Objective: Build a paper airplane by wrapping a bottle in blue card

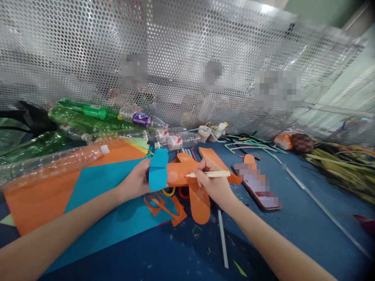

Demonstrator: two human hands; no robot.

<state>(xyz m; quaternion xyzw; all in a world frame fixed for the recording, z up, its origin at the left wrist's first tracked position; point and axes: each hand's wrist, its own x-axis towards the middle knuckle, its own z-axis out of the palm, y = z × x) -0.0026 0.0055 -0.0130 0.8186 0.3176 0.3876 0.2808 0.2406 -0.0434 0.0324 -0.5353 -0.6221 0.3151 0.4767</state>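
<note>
My left hand (pixel 137 180) is wrapped round the left end of an orange paper shape with wide rounded wings (pixel 200 205), beside a folded blue paper piece (pixel 158 169) attached at that end. A pale marker (pixel 215 174) is pinched in my right hand (pixel 209 177), its tip at the middle of the orange shape. Below my left hand lie curled orange paper scraps (pixel 177 212) on a blue sheet (pixel 117 218). Yellow and red loops show partly under the orange shape.
Plastic bottles (pixel 96 113) lie at the back left, on and behind a large orange sheet (pixel 32 203). To the right are a phone (pixel 259 189), thin strips (pixel 252 142) and dried stalks (pixel 342 171). A perforated metal panel (pixel 175 50) stands behind.
</note>
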